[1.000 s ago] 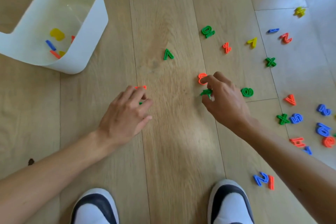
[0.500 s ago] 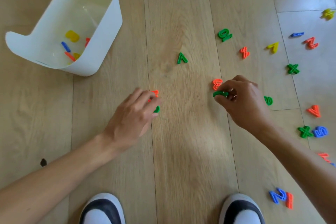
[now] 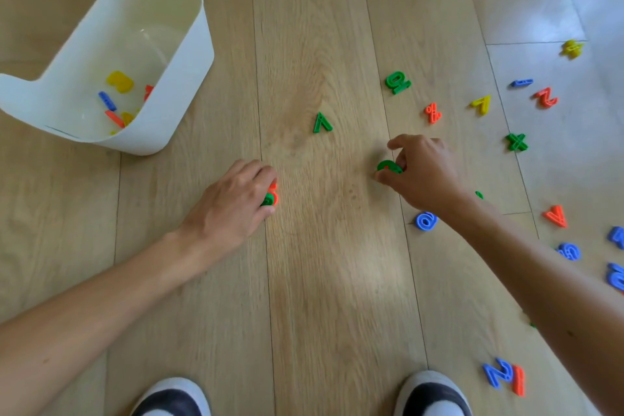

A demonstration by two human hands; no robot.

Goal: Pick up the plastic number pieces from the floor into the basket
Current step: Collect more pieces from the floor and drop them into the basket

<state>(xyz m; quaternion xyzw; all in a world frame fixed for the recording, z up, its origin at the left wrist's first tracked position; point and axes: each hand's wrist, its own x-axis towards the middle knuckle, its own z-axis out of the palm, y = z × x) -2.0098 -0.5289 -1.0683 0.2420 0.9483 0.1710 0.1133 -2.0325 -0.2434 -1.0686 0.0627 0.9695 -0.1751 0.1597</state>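
Note:
A white plastic basket [image 3: 189,78] stands at the upper left with several yellow, blue and orange pieces inside. My left hand [image 3: 233,203] rests low over the wood floor, fingers closed on a green and an orange piece [image 3: 270,197]. My right hand [image 3: 422,172] is closed on a green piece [image 3: 389,166]; the orange piece that lay beside it is hidden. Between my hands, farther off, lies a green 7 [image 3: 321,122]. A green 10 [image 3: 397,82], an orange percent sign [image 3: 433,112] and a blue @ [image 3: 426,220] lie near my right hand.
Many more coloured pieces are scattered to the right: a yellow 7 [image 3: 481,104], green X [image 3: 516,142], orange pieces [image 3: 555,215], blue ones [image 3: 570,251], and a blue 2 with an orange 1 [image 3: 504,375]. My two shoes [image 3: 432,395] are at the bottom edge.
My right hand has closed over the orange piece next to the green one it holds. My left hand has gathered the orange and green pieces under its fingers. The view has shifted.

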